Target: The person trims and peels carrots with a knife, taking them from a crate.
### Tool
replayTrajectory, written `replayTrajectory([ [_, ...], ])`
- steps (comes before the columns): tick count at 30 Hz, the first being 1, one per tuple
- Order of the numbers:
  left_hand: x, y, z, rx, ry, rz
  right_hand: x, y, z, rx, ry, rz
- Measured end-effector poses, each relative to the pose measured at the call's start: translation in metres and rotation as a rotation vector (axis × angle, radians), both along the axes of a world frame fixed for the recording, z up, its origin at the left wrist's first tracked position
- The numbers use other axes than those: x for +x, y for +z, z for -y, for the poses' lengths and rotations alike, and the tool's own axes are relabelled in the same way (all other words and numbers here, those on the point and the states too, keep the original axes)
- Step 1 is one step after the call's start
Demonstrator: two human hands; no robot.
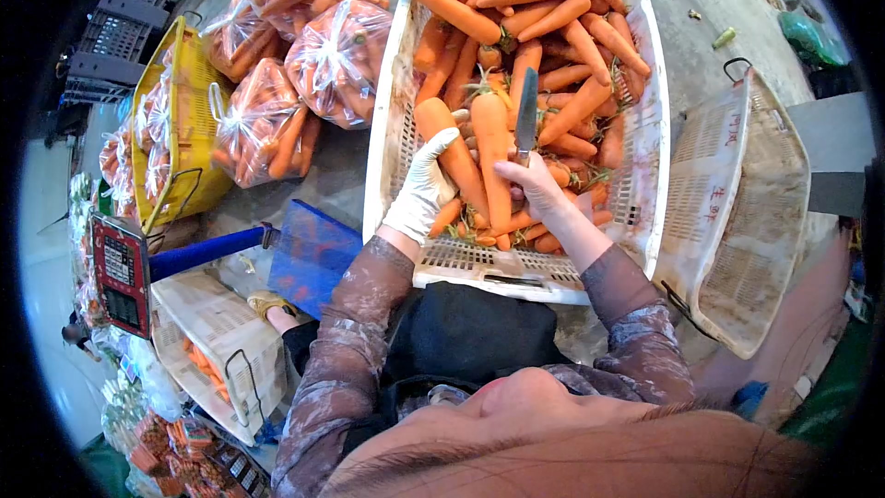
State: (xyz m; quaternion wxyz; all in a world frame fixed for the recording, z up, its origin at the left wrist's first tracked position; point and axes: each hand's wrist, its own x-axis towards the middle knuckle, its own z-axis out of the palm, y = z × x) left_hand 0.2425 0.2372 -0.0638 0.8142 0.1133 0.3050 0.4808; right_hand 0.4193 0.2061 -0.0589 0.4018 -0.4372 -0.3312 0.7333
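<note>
My left hand [424, 189], in a white glove, is wrapped round a thick carrot [450, 155], its thumb lying along the side; some of its fingers are hidden underneath. Beside that, a second long carrot [492, 152] with a trimmed green top lies between my two hands. My bare right hand [537, 189] grips a knife [527, 106], blade pointing away from me, while its thumb rests against the second carrot. Both hands are over a white plastic crate [657, 129] heaped with loose carrots [576, 115].
Clear bags of carrots [339, 60] are piled on the floor at left, near a yellow crate [189, 161]. A scale with a red display [122, 272] and blue platform [313, 258] stands at my left. Another white crate [737, 212] is at right, and one [207, 314] holds a few carrots.
</note>
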Motion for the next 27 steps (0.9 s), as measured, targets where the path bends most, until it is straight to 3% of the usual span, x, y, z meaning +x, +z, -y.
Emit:
replayTrajectory([
  [2,-0.003,-0.007,-0.006,0.026,-0.011,0.069,0.002,-0.010,0.000,-0.163,-0.105,-0.256],
  [3,-0.003,-0.001,-0.006,0.018,-0.027,0.044,0.006,-0.013,-0.001,-0.161,-0.102,-0.232],
  [5,-0.005,0.003,-0.006,-0.031,-0.087,0.124,0.020,-0.021,-0.004,-0.140,0.008,-0.566],
  [7,-0.005,0.005,-0.005,-0.020,-0.210,0.151,0.028,-0.021,-0.008,-0.146,0.036,-0.605],
  [11,0.002,0.016,0.010,0.005,-0.280,0.110,0.037,-0.003,-0.008,-0.035,0.063,-0.500],
  [13,0.002,0.016,0.012,0.012,-0.303,0.090,0.029,0.022,-0.006,0.050,-0.094,-0.289],
  [17,-0.007,0.024,0.013,0.045,-0.438,0.116,0.042,0.008,-0.011,0.073,-0.020,-0.246],
  [20,-0.010,0.026,0.015,0.015,-0.539,0.112,0.037,0.010,-0.010,0.053,-0.102,-0.250],
  [22,-0.006,0.027,0.017,0.184,-0.582,-0.023,0.037,0.009,-0.011,0.028,-0.091,-0.310],
  [27,-0.008,0.016,0.019,0.244,-0.617,0.040,0.036,0.001,-0.012,0.042,-0.056,-0.282],
])
